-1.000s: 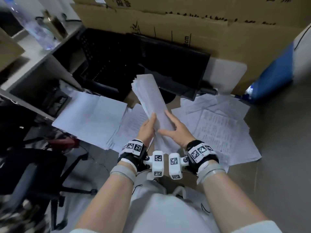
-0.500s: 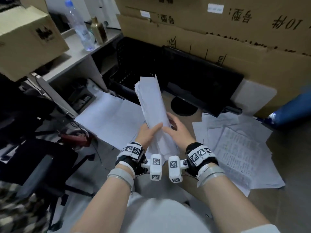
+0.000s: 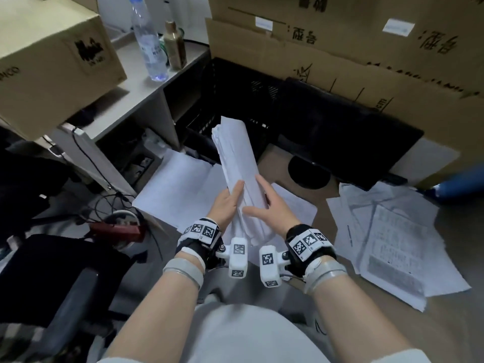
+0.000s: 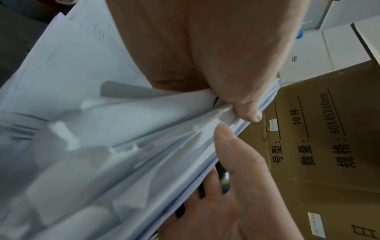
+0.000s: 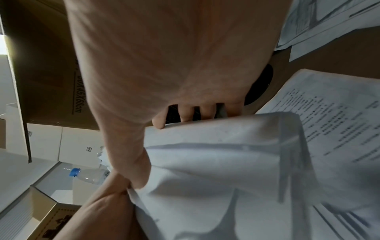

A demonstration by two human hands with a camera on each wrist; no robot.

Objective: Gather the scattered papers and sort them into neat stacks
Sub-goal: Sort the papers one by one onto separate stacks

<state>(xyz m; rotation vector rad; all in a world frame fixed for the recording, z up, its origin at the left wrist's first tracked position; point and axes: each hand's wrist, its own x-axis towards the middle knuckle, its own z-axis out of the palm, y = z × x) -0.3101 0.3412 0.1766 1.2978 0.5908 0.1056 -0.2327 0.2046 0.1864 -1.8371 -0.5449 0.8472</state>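
A thick bundle of white papers (image 3: 235, 158) stands nearly upright between both hands, its top leaning away from me. My left hand (image 3: 230, 201) grips its left edge, with the thumb (image 4: 249, 112) pinching the sheet edges. On the other side my right hand (image 3: 267, 203) holds the bundle, its fingers (image 5: 186, 113) curled over the far edge and the thumb laid across the front. A flat pile of papers (image 3: 180, 189) lies on the floor to the left. Scattered printed sheets (image 3: 387, 239) lie on the right, and one sheet (image 3: 298, 205) shows under my right hand.
A black crate (image 3: 235, 95) and a black monitor (image 3: 340, 132) sit just behind the papers, against large cardboard boxes (image 3: 340, 48). A desk (image 3: 136, 100) on the left carries a water bottle (image 3: 148, 40) and a box. An office chair (image 3: 39, 271) and cables fill the lower left.
The bundle has been squared into a tighter, more upright sheaf and has shifted left over the floor papers. Both hands have stayed on it. The head view has tilted up.
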